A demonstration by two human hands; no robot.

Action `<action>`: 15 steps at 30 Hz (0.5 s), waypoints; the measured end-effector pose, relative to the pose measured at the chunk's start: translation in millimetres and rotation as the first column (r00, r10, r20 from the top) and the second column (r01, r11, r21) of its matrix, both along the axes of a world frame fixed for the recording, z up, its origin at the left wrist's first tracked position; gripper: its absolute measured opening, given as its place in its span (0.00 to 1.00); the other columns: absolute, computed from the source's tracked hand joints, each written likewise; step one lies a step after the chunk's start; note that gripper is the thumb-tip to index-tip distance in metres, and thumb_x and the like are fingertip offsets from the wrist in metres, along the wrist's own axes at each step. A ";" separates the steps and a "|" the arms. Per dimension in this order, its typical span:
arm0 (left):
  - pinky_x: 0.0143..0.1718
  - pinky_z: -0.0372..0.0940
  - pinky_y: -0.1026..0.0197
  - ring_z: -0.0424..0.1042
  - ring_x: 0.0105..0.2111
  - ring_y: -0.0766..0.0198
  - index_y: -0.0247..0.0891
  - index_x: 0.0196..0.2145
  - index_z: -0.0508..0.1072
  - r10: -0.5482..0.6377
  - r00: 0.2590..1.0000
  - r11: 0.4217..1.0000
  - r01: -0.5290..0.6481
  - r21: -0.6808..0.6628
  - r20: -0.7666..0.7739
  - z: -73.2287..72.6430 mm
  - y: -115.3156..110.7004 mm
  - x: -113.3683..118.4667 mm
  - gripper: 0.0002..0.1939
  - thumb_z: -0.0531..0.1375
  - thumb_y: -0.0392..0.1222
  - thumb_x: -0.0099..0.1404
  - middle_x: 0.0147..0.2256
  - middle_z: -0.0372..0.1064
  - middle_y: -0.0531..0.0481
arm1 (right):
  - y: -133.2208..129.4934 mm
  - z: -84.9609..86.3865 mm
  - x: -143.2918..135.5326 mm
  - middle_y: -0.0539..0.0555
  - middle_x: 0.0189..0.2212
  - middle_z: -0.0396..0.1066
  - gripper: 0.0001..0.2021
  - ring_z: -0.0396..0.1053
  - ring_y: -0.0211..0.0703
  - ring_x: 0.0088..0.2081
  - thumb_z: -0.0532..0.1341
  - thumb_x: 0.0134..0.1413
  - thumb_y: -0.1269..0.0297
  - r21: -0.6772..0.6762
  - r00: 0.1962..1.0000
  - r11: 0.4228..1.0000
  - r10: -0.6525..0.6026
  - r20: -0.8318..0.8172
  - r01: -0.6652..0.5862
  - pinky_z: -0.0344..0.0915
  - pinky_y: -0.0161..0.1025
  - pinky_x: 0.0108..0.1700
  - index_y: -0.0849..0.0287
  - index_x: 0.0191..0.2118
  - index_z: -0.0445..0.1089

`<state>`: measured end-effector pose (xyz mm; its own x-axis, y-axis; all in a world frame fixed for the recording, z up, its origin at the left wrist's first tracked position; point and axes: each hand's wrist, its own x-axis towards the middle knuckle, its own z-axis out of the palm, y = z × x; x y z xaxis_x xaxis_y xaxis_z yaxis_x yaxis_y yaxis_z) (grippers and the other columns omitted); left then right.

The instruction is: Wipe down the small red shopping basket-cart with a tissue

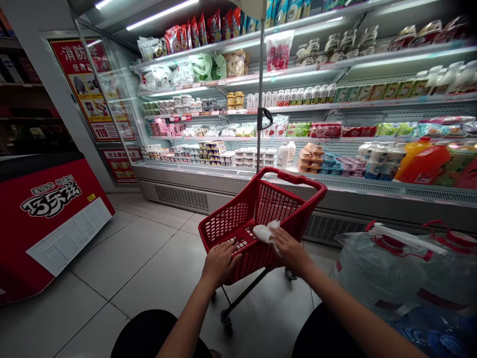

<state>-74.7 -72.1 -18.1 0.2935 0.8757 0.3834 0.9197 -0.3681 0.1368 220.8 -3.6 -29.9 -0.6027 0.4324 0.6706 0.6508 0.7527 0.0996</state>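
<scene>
A small red plastic shopping cart (227, 222) with a perforated basket stands in front of my knees on its wheels. My left hand (220, 263) is closed over the near rim of the basket, its fingertips curled to the inner side. Bunched in my right hand (289, 249) is a white cloth or tissue (263, 232), pressed at the basket's near right rim. Part of the cloth hangs over the rim, and the fingers of that hand cover some of it. From the cart rises a thin grey pole (260, 144). Nothing shows lying in the basket.
Behind the cart runs a lit open fridge (179, 191) with shelves of yogurt, bottles and bags. Large water jugs (383, 263) wrapped in plastic stand close on the right. A red freezer cabinet (55, 219) is at the left. Tiled floor (141, 253) lies between them.
</scene>
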 end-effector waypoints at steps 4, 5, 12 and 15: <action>0.61 0.63 0.47 0.72 0.59 0.53 0.43 0.53 0.77 0.014 1.000 1.000 -0.014 -0.022 0.017 4.4 -1.4 -5.7 0.24 0.48 0.58 0.78 0.58 0.75 0.47 | 45.6 18.3 73.6 0.68 0.62 0.69 0.22 0.66 0.58 0.65 0.51 0.69 0.66 0.040 0.982 0.981 -0.189 -0.006 0.189 0.62 0.59 0.68 0.69 0.61 0.70; 0.61 0.63 0.47 0.73 0.58 0.53 0.43 0.53 0.77 0.016 1.000 1.000 -0.016 -0.024 0.021 5.4 -1.4 -6.1 0.24 0.48 0.58 0.78 0.57 0.75 0.47 | 52.2 22.8 85.3 0.68 0.63 0.68 0.23 0.66 0.57 0.65 0.50 0.70 0.65 0.042 0.975 0.974 -0.220 -0.010 0.220 0.61 0.59 0.68 0.69 0.62 0.69; 0.60 0.63 0.47 0.75 0.56 0.53 0.43 0.50 0.78 0.034 0.999 0.999 -0.033 -0.041 0.037 8.2 -1.1 -4.4 0.26 0.47 0.60 0.77 0.54 0.78 0.47 | 25.3 10.5 47.8 0.65 0.64 0.68 0.24 0.61 0.56 0.68 0.49 0.71 0.64 0.004 0.960 0.966 -0.257 -0.110 0.259 0.59 0.60 0.69 0.65 0.67 0.65; 0.59 0.64 0.47 0.75 0.54 0.53 0.43 0.49 0.78 0.040 0.998 0.998 -0.038 -0.043 0.049 9.5 -2.6 -7.1 0.26 0.47 0.60 0.77 0.52 0.79 0.47 | 3.6 -3.2 18.2 0.63 0.66 0.65 0.23 0.60 0.55 0.69 0.50 0.72 0.63 -0.021 0.992 0.993 -0.114 -0.047 0.113 0.61 0.58 0.68 0.64 0.66 0.66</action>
